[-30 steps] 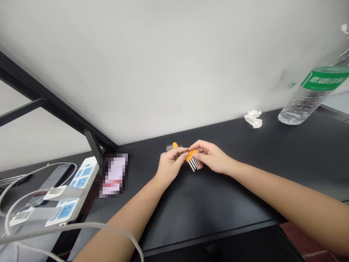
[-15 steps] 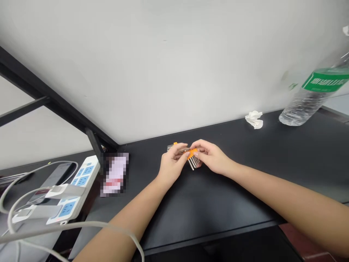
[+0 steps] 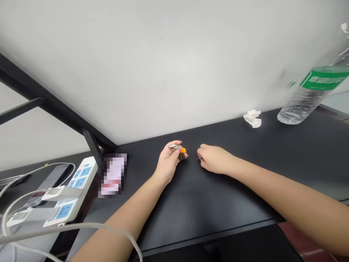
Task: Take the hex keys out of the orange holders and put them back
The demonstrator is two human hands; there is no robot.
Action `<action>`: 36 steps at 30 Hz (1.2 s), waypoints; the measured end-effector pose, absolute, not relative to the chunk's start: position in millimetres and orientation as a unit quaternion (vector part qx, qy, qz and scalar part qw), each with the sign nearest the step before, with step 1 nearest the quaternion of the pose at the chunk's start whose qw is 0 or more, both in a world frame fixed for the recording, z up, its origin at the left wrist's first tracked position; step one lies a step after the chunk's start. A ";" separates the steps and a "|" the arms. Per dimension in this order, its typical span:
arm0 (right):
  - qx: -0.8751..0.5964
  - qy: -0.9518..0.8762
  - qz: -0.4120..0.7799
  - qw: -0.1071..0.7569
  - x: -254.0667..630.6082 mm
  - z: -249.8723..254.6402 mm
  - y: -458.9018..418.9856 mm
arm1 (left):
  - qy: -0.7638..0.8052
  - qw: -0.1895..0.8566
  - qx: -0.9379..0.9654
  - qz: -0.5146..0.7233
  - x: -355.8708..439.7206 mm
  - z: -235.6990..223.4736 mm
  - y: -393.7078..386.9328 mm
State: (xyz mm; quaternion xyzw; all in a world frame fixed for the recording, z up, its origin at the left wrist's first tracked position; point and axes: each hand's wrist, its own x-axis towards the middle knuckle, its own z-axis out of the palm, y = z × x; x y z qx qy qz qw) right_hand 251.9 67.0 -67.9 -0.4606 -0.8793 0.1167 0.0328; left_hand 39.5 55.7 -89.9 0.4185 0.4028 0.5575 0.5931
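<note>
Left hand point(image 3: 165, 163): grip is pinching the orange piece point(image 3: 183, 150).
Orange piece: jutting just past the thumb.
Right hand point(image 3: 214, 158): grip is resting apart; cannot tell if pinching anything.

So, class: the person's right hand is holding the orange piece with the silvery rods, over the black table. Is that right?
Wrong hand: the head view shows the left hand holding the orange piece with the silvery rods, over the black table.
</note>
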 end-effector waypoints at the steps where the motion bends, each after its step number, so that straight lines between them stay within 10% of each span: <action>1: -0.464 -0.879 0.105 0.017 250.1 -68.2 66.5 | 0.397 0.597 0.414 0.561 40.0 -89.7 55.5; 13: -0.476 -0.866 0.142 0.049 263.1 -62.0 72.7 | 0.395 0.578 0.500 0.509 39.5 -92.8 52.3; 23: -0.319 -0.654 0.535 0.429 248.0 -53.0 55.8 | 0.381 0.500 0.609 0.484 43.5 -96.3 45.0; 36: -0.325 -0.618 0.555 0.452 240.6 -62.7 57.5 | 0.380 0.479 0.646 0.456 44.4 -94.1 41.9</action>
